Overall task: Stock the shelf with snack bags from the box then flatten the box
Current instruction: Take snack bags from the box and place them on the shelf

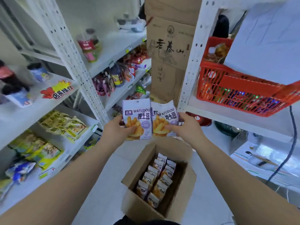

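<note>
Two purple snack bags are held upright side by side, touching, above the open cardboard box. The left hand pinches the left bag; the right hand pinches the right bag, fingers curled behind, thumbs in front. More bags stand in the box on the floor. White shelves flank both sides.

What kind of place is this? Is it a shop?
Most likely a small shop. White shelves hold rows of snack packets, a red shopping basket sits nearby, and a cardboard box of snack bags stands open on the floor.
</note>
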